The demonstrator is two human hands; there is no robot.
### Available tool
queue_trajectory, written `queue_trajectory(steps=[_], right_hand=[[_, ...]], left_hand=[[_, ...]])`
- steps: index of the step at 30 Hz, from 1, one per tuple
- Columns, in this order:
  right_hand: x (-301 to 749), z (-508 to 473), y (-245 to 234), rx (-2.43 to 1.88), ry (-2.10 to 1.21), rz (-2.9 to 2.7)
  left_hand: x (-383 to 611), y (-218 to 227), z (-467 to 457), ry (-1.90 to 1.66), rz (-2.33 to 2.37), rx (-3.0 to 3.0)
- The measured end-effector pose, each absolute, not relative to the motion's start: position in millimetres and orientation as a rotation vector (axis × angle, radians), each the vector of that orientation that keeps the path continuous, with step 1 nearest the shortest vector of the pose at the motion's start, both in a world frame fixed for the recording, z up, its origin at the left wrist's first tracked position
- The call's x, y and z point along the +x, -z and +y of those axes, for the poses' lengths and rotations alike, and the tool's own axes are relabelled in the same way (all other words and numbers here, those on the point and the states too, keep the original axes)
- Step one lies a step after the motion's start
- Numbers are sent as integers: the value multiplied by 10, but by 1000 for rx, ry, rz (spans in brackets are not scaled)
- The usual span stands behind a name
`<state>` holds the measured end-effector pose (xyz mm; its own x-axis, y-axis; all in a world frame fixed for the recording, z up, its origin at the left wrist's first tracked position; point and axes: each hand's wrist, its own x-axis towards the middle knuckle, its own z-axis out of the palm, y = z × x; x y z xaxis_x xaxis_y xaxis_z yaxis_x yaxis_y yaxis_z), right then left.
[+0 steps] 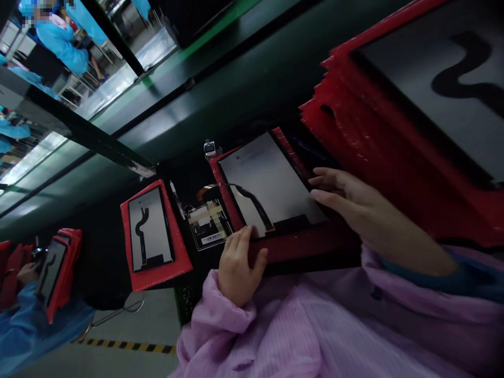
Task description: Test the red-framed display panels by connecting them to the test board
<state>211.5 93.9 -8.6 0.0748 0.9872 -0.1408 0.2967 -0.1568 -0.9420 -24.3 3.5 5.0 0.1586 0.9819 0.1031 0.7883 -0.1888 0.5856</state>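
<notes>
The left hand (238, 268) reaches in from the near edge of the counter (104, 247), back upward, its fingers straight and close together and its thumb spread wide to the right. Its fingertips lie at the near left corner of the grey display panel (275, 178), without gripping it. The right hand (346, 197) comes in from the right, wrist raised, fingers stretched toward the panel's right edge with a gap between the upper and lower ones; it is loosely open, and whether its tips touch the panel I cannot tell.

The panel lies face-flat on a red bubble sleeve (285, 139), near the counter's near edge, between the hands. A dark ribbon cable (254, 202) arches from its near edge toward a circuit board (208, 226) just beside its left side. A white pen (177, 199) lies beyond the board.

Farther left, a second panel (151, 228) rests on its own red sleeve (179, 257) by the near edge. At the right, a pile of red sleeves (346, 136) bears a large-looking panel (413, 84) on top; what the lower sleeves contain is hidden.
</notes>
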Motion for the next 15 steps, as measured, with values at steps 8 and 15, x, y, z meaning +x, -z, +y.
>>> queue_trajectory(steps=[8,15], right_hand=[[1648,555,-799,-846,-1266,-1747],[1039,560,-143,-1241,-1170,-1737]], left_hand=[[-433,-473,584,-1352,1526,1202],[-511,-577,739,-1322,1402,579]])
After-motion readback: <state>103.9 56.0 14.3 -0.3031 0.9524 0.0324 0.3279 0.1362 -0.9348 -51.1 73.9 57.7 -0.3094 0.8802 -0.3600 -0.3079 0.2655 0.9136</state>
